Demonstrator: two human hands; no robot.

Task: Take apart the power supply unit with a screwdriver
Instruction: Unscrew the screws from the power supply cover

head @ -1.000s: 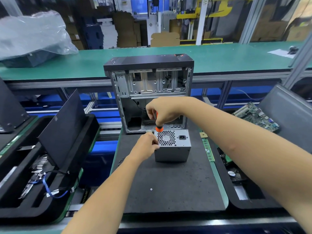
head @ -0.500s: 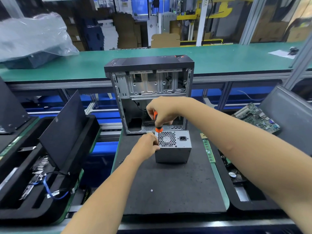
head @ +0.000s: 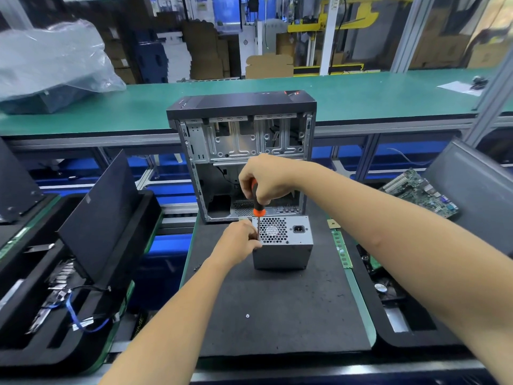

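Note:
A grey metal power supply unit stands on the dark foam mat, its fan grille and power socket facing up. My right hand is closed around the orange and black handle of a screwdriver, held upright with its shaft coming down at the unit's top left corner. My left hand presses against the unit's left side, fingers curled at that same corner beside the shaft. The tip is hidden behind my left fingers.
An open computer case stands just behind the unit. One loose screw lies on the mat. A memory stick lies at the mat's right edge; a motherboard sits farther right. Black foam trays with cables fill the left.
Both hands and the screwdriver stay at the unit's top left corner. My right hand's grip on the handle shifts slightly. The unit has not moved.

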